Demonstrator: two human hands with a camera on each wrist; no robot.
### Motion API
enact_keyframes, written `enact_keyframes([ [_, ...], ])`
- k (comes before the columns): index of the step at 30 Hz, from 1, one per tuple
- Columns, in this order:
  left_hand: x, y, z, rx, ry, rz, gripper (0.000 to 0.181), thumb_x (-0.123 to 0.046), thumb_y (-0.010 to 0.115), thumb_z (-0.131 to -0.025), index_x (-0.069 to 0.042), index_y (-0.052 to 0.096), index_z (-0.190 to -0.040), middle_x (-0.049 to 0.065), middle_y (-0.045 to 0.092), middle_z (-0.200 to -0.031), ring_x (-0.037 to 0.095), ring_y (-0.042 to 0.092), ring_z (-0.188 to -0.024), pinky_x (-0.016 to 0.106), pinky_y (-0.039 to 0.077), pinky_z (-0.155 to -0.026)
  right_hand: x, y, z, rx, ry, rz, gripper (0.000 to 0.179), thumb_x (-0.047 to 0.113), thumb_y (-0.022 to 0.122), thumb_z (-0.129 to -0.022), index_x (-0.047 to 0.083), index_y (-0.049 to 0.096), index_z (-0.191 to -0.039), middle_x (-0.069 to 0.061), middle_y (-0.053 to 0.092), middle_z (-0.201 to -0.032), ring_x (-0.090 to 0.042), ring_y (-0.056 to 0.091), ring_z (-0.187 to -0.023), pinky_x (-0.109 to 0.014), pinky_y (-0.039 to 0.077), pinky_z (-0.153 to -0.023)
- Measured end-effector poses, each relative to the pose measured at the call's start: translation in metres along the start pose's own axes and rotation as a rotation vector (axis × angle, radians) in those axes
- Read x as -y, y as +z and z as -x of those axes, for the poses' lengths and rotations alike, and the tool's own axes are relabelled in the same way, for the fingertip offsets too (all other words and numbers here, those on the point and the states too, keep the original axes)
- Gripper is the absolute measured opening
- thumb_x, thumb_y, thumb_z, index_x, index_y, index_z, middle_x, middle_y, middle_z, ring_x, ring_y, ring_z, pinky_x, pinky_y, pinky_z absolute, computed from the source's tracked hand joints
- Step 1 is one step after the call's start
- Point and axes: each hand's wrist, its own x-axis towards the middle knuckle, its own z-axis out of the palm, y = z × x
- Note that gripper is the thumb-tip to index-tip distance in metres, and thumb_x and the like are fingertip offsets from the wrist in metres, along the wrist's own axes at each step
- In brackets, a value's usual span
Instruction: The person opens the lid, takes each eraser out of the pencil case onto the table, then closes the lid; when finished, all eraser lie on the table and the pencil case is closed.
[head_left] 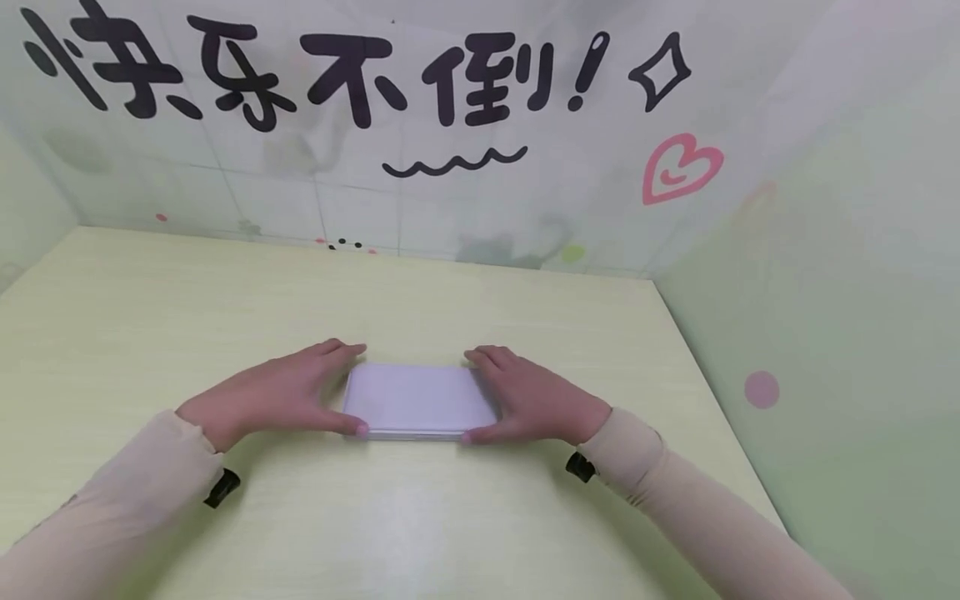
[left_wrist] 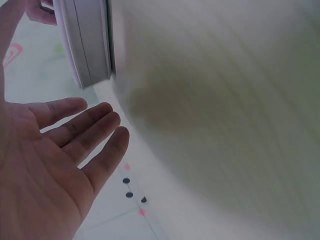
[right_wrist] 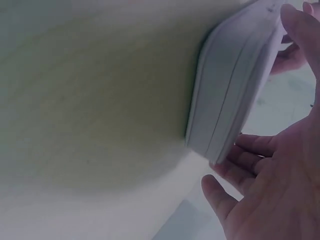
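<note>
A flat white rectangular case [head_left: 420, 398] with rounded edges lies on the table, a thin seam running along its side. At its left end is my left hand [head_left: 281, 392], thumb at the near corner and the other fingers extended beside the far corner. In the left wrist view those fingers [left_wrist: 92, 117] are spread, with a gap between them and the case [left_wrist: 85, 40]. My right hand [head_left: 536, 400] stands at the right end, thumb against the near edge. From the right wrist, its loosely bent fingers [right_wrist: 245, 175] appear by the far corner of the case [right_wrist: 225, 90].
The pale wood-grain table [head_left: 420, 517] meets a white back wall [head_left: 247, 183] with large black lettering and a pink heart. A light green side wall [head_left: 847, 333] borders the right edge. Black bands or straps [head_left: 222, 488] show below both sleeves.
</note>
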Motion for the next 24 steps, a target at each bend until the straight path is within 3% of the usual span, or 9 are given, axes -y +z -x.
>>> enact_keyframes([
  [6,-0.007,0.008,0.000,0.000,0.014,0.000,0.120,-0.077,0.082,-0.070,0.000,0.043,-0.155,0.013,0.057,-0.142,0.028,0.060,-0.122,0.052,0.057,-0.099,0.010,0.006,-0.005,-0.009,-0.071,0.089,0.112,0.077,0.071,-0.082,0.002,0.037,-0.158,-0.011,0.048,-0.153,-0.023,0.054,-0.132,-0.035,0.052,-0.112],
  [12,-0.007,0.013,0.001,-0.037,0.052,-0.045,0.110,-0.064,0.088,-0.072,0.001,0.047,-0.151,0.011,0.059,-0.136,0.025,0.059,-0.118,0.047,0.058,-0.097,0.016,0.009,-0.010,-0.062,-0.150,0.184,0.096,0.069,0.069,-0.088,0.000,0.042,-0.150,-0.011,0.055,-0.139,-0.022,0.056,-0.118,-0.032,0.055,-0.103],
  [18,-0.010,0.017,-0.001,-0.085,0.097,-0.094,0.094,-0.049,0.089,-0.075,0.001,0.051,-0.145,0.006,0.061,-0.124,0.017,0.059,-0.104,0.039,0.056,-0.090,0.018,0.011,-0.013,-0.080,-0.160,0.220,0.087,0.064,0.070,-0.088,0.001,0.045,-0.144,-0.008,0.057,-0.125,-0.020,0.053,-0.107,-0.031,0.054,-0.095],
  [24,-0.009,0.021,-0.004,-0.135,0.124,-0.171,0.084,-0.048,0.087,-0.074,-0.003,0.056,-0.137,0.003,0.061,-0.116,0.015,0.056,-0.094,0.034,0.055,-0.081,0.023,0.013,-0.018,-0.105,-0.171,0.283,0.074,0.059,0.071,-0.084,0.004,0.051,-0.130,-0.004,0.059,-0.111,-0.016,0.051,-0.095,-0.027,0.053,-0.086],
])
